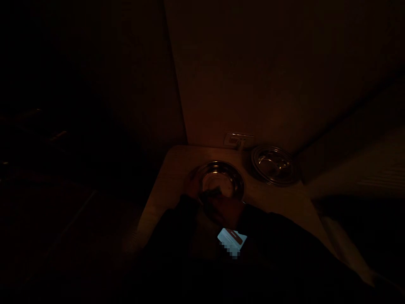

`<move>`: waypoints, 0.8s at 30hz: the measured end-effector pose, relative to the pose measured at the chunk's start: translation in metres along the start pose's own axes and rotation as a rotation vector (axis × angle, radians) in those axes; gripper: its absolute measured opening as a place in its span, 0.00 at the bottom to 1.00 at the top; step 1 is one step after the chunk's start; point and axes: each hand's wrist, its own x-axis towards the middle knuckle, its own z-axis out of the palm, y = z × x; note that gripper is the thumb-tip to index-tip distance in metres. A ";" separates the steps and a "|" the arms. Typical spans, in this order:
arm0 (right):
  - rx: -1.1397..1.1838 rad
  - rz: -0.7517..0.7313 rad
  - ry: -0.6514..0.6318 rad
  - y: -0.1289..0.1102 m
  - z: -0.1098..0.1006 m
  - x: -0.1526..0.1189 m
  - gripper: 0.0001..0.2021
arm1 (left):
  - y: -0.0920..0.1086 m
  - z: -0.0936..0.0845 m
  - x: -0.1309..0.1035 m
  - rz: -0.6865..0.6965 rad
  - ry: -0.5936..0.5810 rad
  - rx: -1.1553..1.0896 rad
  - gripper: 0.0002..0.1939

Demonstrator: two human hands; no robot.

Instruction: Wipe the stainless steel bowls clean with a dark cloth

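Left hand (191,185) at left rim of metal bowl (236,179), grip too dark to tell; right hand (230,209) over near rim, grip closed on dark item (214,193).

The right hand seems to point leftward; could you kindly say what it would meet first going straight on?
Beyond the dark, blurred item it seems to hold, the right hand would probably meet the left inner wall of the shiny round metal dish, near the left hand; darkness leaves depth unclear.
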 end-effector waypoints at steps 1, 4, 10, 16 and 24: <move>-0.008 -0.002 -0.020 0.003 -0.001 -0.008 0.22 | 0.000 0.001 0.000 -0.015 0.001 -0.014 0.16; -0.034 0.010 -0.044 0.008 -0.002 -0.023 0.21 | 0.002 0.005 -0.003 -0.092 0.013 -0.045 0.16; -0.018 0.005 0.015 -0.006 0.002 0.003 0.24 | 0.010 0.007 -0.005 -0.109 0.019 0.017 0.14; -0.028 0.038 0.010 -0.015 -0.002 0.009 0.23 | 0.009 0.004 0.001 -0.083 -0.010 0.010 0.15; -0.064 0.028 -0.082 0.007 -0.005 -0.022 0.19 | 0.009 0.006 -0.001 -0.099 -0.002 0.029 0.15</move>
